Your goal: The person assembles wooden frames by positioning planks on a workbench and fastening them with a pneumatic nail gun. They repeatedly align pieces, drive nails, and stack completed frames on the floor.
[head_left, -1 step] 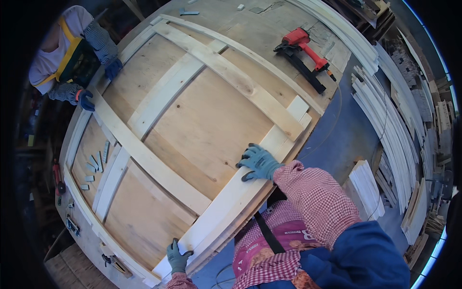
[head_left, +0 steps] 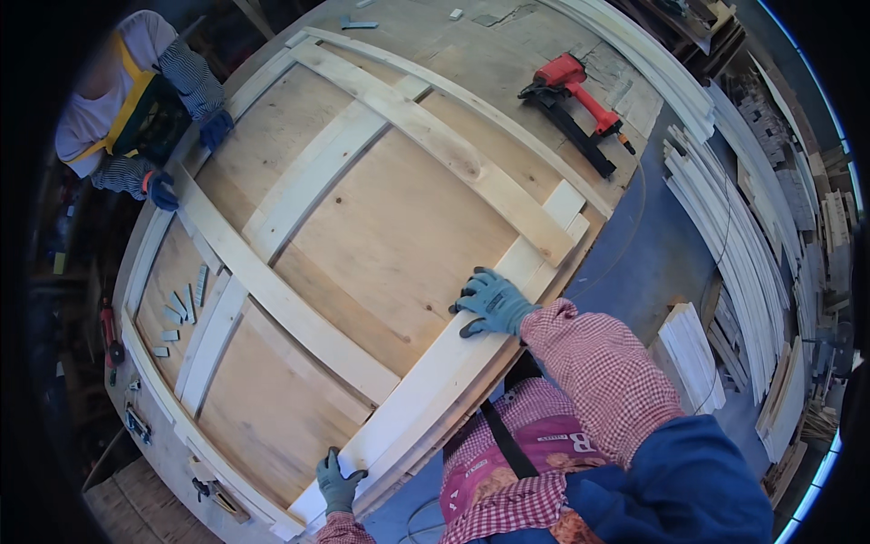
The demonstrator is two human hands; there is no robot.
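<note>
Along the near edge of a large wooden frame panel lies a pale wooden board (head_left: pixel 415 399). My right hand (head_left: pixel 494 302), in a blue-grey glove with dark fingertips, rests across it, fingers bent over its inner edge. Near the lower-left end of the same board, my left hand (head_left: pixel 338 485) grips it with thumb and fingers apart. Between the hands, the end of a crosspiece (head_left: pixel 299 310) meets the board. A second crosspiece (head_left: pixel 453 154) overlaps it beyond my right hand. Plywood sheeting (head_left: pixel 390 236) lies beneath the slats.
At the far left a co-worker's gloved hand (head_left: pixel 161 190) touches a crosspiece end. A red and black nail gun (head_left: pixel 589 104) lies at the far right. Staple strips (head_left: pixel 178 306) are scattered on the left of the panel. White planks (head_left: pixel 725 227) are stacked on the right.
</note>
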